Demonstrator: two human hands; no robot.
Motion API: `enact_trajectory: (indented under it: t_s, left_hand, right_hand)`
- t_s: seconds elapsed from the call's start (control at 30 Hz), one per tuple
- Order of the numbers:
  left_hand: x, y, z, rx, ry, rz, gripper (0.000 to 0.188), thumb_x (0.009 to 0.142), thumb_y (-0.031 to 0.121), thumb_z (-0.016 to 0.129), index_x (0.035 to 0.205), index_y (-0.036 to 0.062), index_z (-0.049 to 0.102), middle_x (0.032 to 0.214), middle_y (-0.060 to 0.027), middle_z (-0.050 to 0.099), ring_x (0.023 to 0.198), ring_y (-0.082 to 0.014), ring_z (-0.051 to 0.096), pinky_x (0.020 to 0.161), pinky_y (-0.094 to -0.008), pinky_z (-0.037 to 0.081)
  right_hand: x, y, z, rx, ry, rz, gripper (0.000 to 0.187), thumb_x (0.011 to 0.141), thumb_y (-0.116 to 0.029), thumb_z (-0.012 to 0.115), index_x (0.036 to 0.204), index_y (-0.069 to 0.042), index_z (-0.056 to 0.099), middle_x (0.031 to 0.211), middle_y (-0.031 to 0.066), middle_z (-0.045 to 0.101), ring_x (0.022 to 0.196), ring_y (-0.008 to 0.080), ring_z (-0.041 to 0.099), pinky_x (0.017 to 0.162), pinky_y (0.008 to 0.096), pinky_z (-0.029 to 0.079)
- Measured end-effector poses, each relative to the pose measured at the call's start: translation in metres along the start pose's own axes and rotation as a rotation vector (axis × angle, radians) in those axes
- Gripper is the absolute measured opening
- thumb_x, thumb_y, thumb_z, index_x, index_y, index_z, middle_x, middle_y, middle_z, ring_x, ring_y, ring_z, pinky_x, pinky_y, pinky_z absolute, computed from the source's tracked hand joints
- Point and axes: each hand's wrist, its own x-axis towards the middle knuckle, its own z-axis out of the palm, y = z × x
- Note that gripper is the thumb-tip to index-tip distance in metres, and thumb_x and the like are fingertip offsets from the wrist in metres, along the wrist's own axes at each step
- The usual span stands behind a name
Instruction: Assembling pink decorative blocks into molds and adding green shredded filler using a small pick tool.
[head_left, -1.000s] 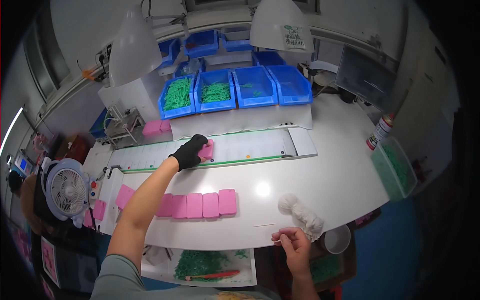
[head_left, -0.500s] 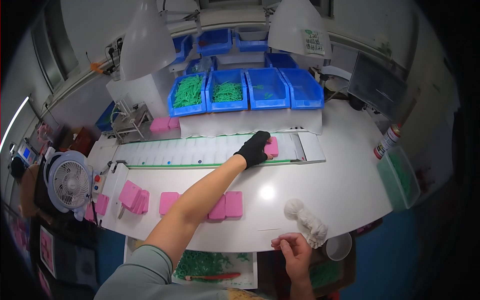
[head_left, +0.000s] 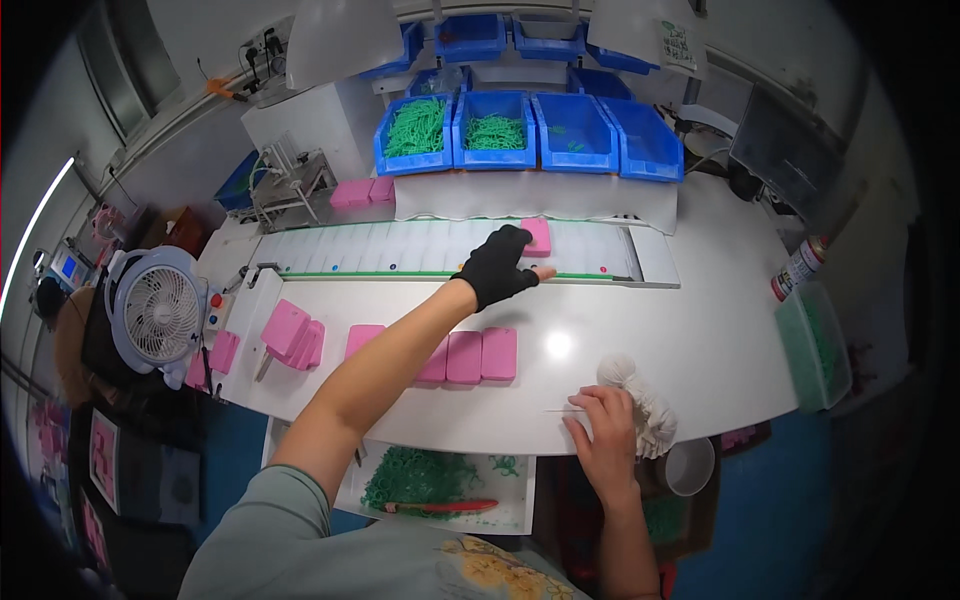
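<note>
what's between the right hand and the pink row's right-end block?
Head view: a thin pale stick by the right hand, then bare white tabletop up to the right-end pink block.

glare spots the tabletop (head_left: 700,345), corners fading black.

A pink round-cornered rectangular block (head_left: 537,237) lies flat on the white green-edged conveyor (head_left: 400,247); a thin pale stick (head_left: 558,411) lies in front.

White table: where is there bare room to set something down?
Free: between the row of pink blocks and white cloth bundle, back toward the track; also between bundle and green tub. Crowded: the left front, where the left forearm crosses over the blocks, and around the right hand and thin stick.
</note>
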Motion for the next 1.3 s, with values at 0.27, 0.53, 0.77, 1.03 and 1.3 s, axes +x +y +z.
enact_trajectory:
  t_s: [0.27,0.53,0.77,1.03,1.3]
  left_hand:
    - [-0.121,0.033,-0.015,0.321,-0.240,0.165,0.081,0.055,0.052,0.082,0.113,0.0015,0.055,0.123,-0.0202,0.049,0.122,-0.0350,0.043,0.098,-0.0440,0.042]
    - [-0.208,0.066,-0.027,-1.241,-0.166,-0.236,0.077,0.075,-0.004,0.065,0.140,0.0140,0.028,0.130,-0.0111,0.045,0.115,-0.0244,0.053,0.093,-0.0391,0.048]
    - [-0.246,0.060,-0.027,-0.747,0.010,0.033,0.072,0.077,-0.008,0.064,0.139,0.0083,0.033,0.132,-0.0110,0.048,0.116,-0.0212,0.051,0.099,-0.0353,0.043]
    - [-0.251,0.078,-0.031,-0.472,0.169,0.016,0.064,0.076,0.004,0.075,0.132,0.0056,0.045,0.131,-0.0124,0.050,0.116,-0.0191,0.052,0.097,-0.0336,0.045]
    - [-0.249,0.090,-0.022,-0.889,0.135,-0.379,0.028,0.083,0.004,0.069,0.109,-0.0026,0.062,0.099,-0.0088,0.066,0.090,-0.0139,0.064,0.082,-0.0274,0.051]
  right_hand:
    - [0.000,0.003,0.019,-0.133,0.070,0.055,0.013,0.074,-0.002,0.068,0.084,-0.003,0.060,0.085,0.0108,0.055,0.089,0.0321,0.051,0.076,0.0415,0.043]
    - [-0.003,-0.055,0.018,0.706,-0.045,0.376,0.014,0.092,-0.011,0.059,0.095,0.002,0.061,0.082,0.0085,0.068,0.070,0.0130,0.067,0.056,0.0224,0.050]
    - [-0.012,-0.082,0.040,1.184,-0.437,0.692,0.037,0.099,-0.025,0.051,0.120,0.005,0.052,0.108,0.0134,0.062,0.097,0.0195,0.064,0.078,0.0291,0.055]
    - [-0.018,-0.093,0.048,1.426,-0.343,0.647,0.043,0.097,-0.017,0.052,0.131,0.006,0.041,0.122,0.0145,0.054,0.110,0.0202,0.057,0.087,0.0316,0.054]
    - [-0.028,-0.091,0.050,1.113,-0.180,0.522,0.037,0.098,-0.013,0.050,0.130,0.006,0.048,0.109,0.0127,0.063,0.097,0.0155,0.062,0.077,0.0280,0.056]
